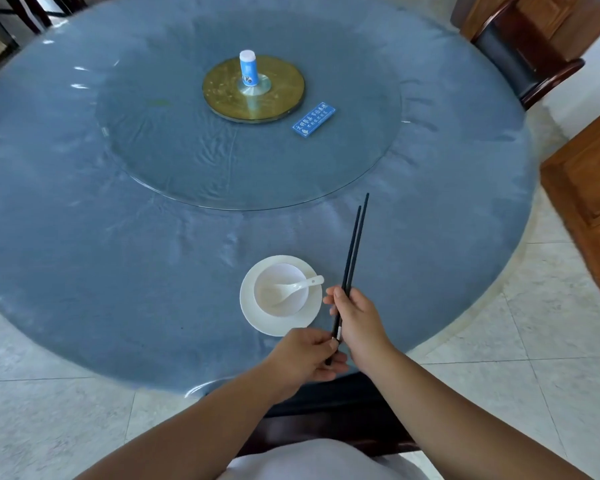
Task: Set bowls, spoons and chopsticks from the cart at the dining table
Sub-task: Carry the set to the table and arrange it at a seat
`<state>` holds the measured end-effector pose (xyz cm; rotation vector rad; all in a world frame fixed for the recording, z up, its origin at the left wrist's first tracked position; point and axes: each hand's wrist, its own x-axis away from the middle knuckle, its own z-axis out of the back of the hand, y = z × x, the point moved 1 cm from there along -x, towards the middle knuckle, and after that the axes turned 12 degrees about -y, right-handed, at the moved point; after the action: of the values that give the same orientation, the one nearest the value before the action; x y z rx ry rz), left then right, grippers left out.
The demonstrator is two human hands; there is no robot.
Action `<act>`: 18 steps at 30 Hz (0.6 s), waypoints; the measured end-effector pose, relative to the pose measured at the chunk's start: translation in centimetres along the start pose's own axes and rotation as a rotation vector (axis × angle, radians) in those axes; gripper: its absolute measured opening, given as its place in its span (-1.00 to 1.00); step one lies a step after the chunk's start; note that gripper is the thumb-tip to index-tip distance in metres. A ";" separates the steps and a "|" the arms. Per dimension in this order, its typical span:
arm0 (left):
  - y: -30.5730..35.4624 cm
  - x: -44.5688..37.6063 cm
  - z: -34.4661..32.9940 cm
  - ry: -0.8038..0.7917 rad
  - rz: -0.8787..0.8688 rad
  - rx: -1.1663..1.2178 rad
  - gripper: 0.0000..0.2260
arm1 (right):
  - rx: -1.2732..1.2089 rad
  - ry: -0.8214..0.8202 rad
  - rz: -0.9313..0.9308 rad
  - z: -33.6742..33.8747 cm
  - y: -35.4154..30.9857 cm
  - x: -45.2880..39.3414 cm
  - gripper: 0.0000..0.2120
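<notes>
A white bowl (280,289) stands on a white saucer (257,320) near the front edge of the round blue table (118,271). A white spoon (300,285) lies in the bowl, handle pointing right. Just right of the saucer, a pair of black chopsticks (355,240) points away from me, tips raised over the cloth. My right hand (357,320) grips them around the middle. My left hand (305,358) pinches their near ends. The cart is out of view.
A glass turntable (153,150) covers the table's middle, carrying a gold disc (222,84), a blue-and-white canister (248,68) and a blue sign (314,118). Wooden chairs stand at the far right (520,60) and directly below me (326,420); wooden furniture (589,202) lines the right.
</notes>
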<state>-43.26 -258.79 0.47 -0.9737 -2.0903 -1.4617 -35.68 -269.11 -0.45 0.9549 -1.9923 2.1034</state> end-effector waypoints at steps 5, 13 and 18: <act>0.0 -0.8 -0.2 -0.007 0.000 -0.048 -0.86 | 0.269 -0.040 -0.095 0.6 1.0 0.5 -0.67; -0.8 -2.4 0.6 0.060 0.066 -0.075 -0.87 | 0.205 0.142 -0.131 1.6 2.1 -1.0 -0.71; -1.5 -2.0 4.3 0.465 0.101 -0.314 -0.76 | 0.187 0.126 -0.286 1.4 3.7 -3.9 -0.77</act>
<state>-42.77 -255.66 -3.38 -0.7379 -1.4937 -1.7932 -33.78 -269.58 -5.65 1.0356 -1.5195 2.1531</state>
